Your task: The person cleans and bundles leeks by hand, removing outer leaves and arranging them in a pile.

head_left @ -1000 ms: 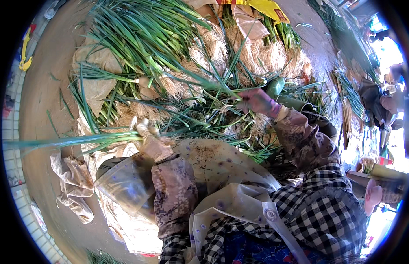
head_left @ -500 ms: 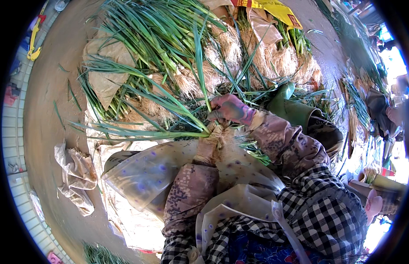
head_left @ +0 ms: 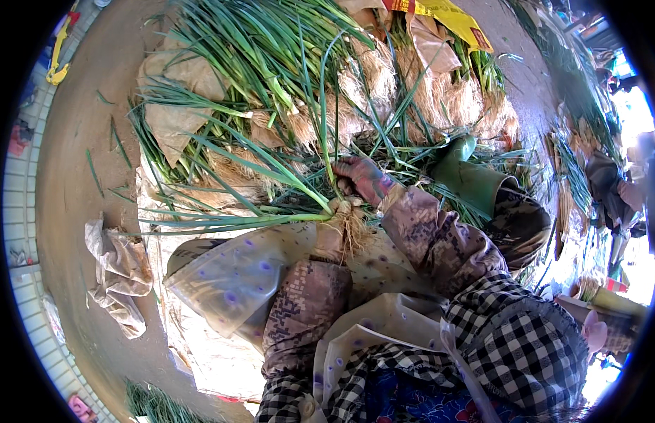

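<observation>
My left hand (head_left: 330, 240) is closed around a small bunch of green onions (head_left: 310, 195). Their leaves stretch out to the left, and pale stringy roots (head_left: 352, 231) hang over the hand, hiding most of its fingers. Just above it, my right hand (head_left: 366, 180), in a stained glove or covering, pinches a single green onion stalk (head_left: 325, 130) that points up and away from me. The right fingertips are close to the root end of the left bunch; whether they touch cannot be made out. A clear spotted plastic apron (head_left: 232, 282) covers my lap under both forearms.
A large heap of green onions (head_left: 264, 53) lies ahead, roots toward the right, beside bundles with pale roots (head_left: 454, 102). A green boot (head_left: 472, 176) is at the right. A crumpled sack (head_left: 116, 271) lies on the floor at the left. Other people are at the far right.
My right hand has shifted slightly, its fingers drawn in closer to the stalk, which now stands more upright. The roots over my left hand show more plainly. The left hand stays closed on its bunch.
</observation>
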